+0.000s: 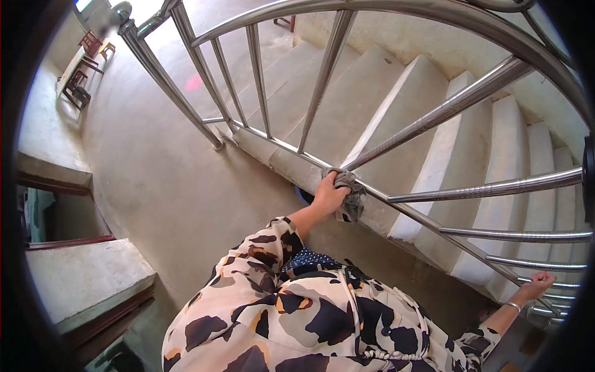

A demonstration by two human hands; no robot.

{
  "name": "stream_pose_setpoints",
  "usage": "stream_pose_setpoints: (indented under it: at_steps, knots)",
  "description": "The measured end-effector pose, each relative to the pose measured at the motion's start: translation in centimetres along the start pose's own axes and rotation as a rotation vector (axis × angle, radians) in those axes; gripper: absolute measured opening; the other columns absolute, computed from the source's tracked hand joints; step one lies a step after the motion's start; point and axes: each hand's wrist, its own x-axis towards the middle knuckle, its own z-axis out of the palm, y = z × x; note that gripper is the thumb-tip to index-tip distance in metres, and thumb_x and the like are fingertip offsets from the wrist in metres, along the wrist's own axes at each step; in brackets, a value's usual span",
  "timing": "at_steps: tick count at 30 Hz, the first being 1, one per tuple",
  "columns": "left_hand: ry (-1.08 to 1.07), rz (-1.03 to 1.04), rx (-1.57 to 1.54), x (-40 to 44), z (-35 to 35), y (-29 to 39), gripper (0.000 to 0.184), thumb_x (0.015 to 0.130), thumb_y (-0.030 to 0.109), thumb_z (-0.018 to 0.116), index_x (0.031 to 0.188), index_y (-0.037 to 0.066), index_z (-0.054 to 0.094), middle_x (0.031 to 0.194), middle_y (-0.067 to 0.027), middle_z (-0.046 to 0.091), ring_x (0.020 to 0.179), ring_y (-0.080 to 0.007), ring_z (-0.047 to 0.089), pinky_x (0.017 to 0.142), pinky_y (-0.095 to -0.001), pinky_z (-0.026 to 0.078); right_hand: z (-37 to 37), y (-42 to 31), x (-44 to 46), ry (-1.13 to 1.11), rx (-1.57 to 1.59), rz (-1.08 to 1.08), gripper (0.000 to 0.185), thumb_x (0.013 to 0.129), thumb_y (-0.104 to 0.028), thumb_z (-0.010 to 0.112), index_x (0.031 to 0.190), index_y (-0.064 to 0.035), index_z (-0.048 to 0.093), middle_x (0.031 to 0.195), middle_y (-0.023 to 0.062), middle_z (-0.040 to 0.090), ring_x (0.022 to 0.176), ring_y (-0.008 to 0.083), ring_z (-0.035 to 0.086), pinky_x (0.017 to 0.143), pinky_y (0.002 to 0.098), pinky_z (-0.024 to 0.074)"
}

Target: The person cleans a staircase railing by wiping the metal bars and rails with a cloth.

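My left hand point(328, 197) is closed on a grey rag point(352, 201), pressing it against the lower rail of the metal stair railing point(288, 146). Part of the rag hangs below the rail. At the far right, my right hand point(537, 286) is curled around a thin railing bar point(567, 286) low down. A bracelet point(512, 306) circles that wrist. Several shiny metal posts rise from the lower rail to a curved handrail point(427, 11).
Concrete steps point(372, 80) lie behind the railing. A blue rounded object point(303, 196) is partly hidden beneath my left hand. A table point(73, 69) and chairs point(90, 43) stand at the upper left. A low wall ledge point(93, 279) is on the left.
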Motion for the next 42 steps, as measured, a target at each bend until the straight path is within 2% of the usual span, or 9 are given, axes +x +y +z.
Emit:
stream_pose_setpoints:
  at_steps: [3, 4, 10, 19, 24, 27, 28, 39, 42]
  knots:
    - [0.270, 0.607, 0.534, 2.5, -2.1, -2.4, 0.031, 0.067, 0.009, 0.060, 0.097, 0.004, 0.055, 0.093, -0.0154, 0.058, 0.078, -0.0272, 0.059, 0.067, -0.0338, 0.049, -0.4, 0.3, 0.3, -0.026, -0.026, -0.019, 0.028, 0.089, -0.028, 0.037, 0.068, -0.0087, 0.036, 0.054, -0.0014, 0.028, 0.046, 0.0082, 0.027, 0.043, 0.0209, 0.0238]
    - [0.346, 0.310, 0.421, 2.5, -2.8, -1.2, 0.030, 0.067, 0.010, 0.059, 0.096, 0.004, 0.056, 0.095, -0.0182, 0.057, 0.085, -0.0309, 0.057, 0.076, -0.0352, 0.044, -0.6, 0.7, 0.8, -0.047, -0.037, -0.031, 0.027, 0.089, -0.027, 0.036, 0.069, -0.0094, 0.034, 0.055, -0.0017, 0.027, 0.046, 0.0080, 0.027, 0.043, 0.0207, 0.0240]
    - [0.331, 0.490, 1.063, 7.5, -3.7, -0.6, 0.033, 0.070, 0.018, 0.062, 0.100, 0.006, 0.056, 0.099, -0.0188, 0.055, 0.094, -0.0339, 0.054, 0.082, -0.0406, 0.043, -0.7, 0.7, 1.3, -0.026, -0.008, 0.024, 0.027, 0.089, -0.026, 0.035, 0.068, -0.0094, 0.032, 0.054, -0.0010, 0.027, 0.045, 0.0086, 0.026, 0.040, 0.0213, 0.0232]
    - [0.292, 0.400, 0.893, 8.4, -5.4, -1.8, 0.025, 0.074, 0.013, 0.056, 0.096, 0.003, 0.050, 0.094, -0.0207, 0.057, 0.090, -0.0377, 0.054, 0.076, -0.0440, 0.043, 0.1, 0.0, 0.1, 0.040, 0.039, 0.024, 0.029, 0.087, -0.028, 0.043, 0.068, -0.0081, 0.035, 0.054, -0.0011, 0.028, 0.046, 0.0078, 0.028, 0.042, 0.0211, 0.0245]
    - [0.515, 0.029, 0.817, 5.9, -9.2, -5.9, 0.027, 0.075, 0.010, 0.055, 0.101, 0.005, 0.056, 0.100, -0.0143, 0.060, 0.094, -0.0308, 0.057, 0.078, -0.0382, 0.046, 0.3, -0.5, -0.2, 0.025, 0.095, 0.031, 0.030, 0.087, -0.028, 0.042, 0.065, -0.0090, 0.036, 0.054, -0.0013, 0.028, 0.046, 0.0082, 0.026, 0.042, 0.0223, 0.0216]
    - [0.656, -0.403, -0.085, 5.7, -13.0, -9.0, 0.029, 0.077, 0.010, 0.054, 0.105, 0.005, 0.057, 0.097, -0.0093, 0.059, 0.083, -0.0211, 0.059, 0.070, -0.0331, 0.048, 0.0, 0.0, 0.5, 0.038, 0.125, 0.046, 0.027, 0.088, -0.025, 0.042, 0.066, -0.0089, 0.038, 0.054, -0.0015, 0.028, 0.046, 0.0077, 0.026, 0.043, 0.0219, 0.0218]
    - [0.623, -0.429, 0.339, 8.4, -15.0, -12.7, 0.030, 0.076, 0.012, 0.058, 0.105, 0.004, 0.057, 0.094, -0.0090, 0.059, 0.081, -0.0193, 0.058, 0.066, -0.0335, 0.047, -0.3, 0.3, 0.8, 0.016, 0.141, 0.040, 0.026, 0.087, -0.025, 0.043, 0.067, -0.0085, 0.038, 0.054, -0.0016, 0.029, 0.047, 0.0074, 0.027, 0.042, 0.0216, 0.0217]
    - [0.429, 0.495, 0.778, 4.5, -1.0, -1.2, 0.036, 0.077, 0.020, 0.059, 0.105, -0.002, 0.051, 0.101, -0.0205, 0.057, 0.094, -0.0324, 0.055, 0.080, -0.0391, 0.044, -1.3, 1.9, 2.3, -0.025, 0.168, 0.052, 0.029, 0.087, -0.030, 0.043, 0.067, -0.0094, 0.040, 0.055, -0.0015, 0.033, 0.044, 0.0072, 0.028, 0.039, 0.0212, 0.0215]
    - [0.107, 0.185, -0.060, 1.9, -1.3, 3.2, 0.024, 0.078, 0.015, 0.061, 0.097, 0.001, 0.056, 0.085, -0.0047, 0.061, 0.077, -0.0152, 0.057, 0.069, -0.0290, 0.046, -1.2, 1.8, 2.3, -0.063, 0.152, 0.034, 0.031, 0.086, -0.032, 0.043, 0.065, -0.0098, 0.039, 0.053, -0.0020, 0.031, 0.042, 0.0069, 0.026, 0.038, 0.0209, 0.0193]
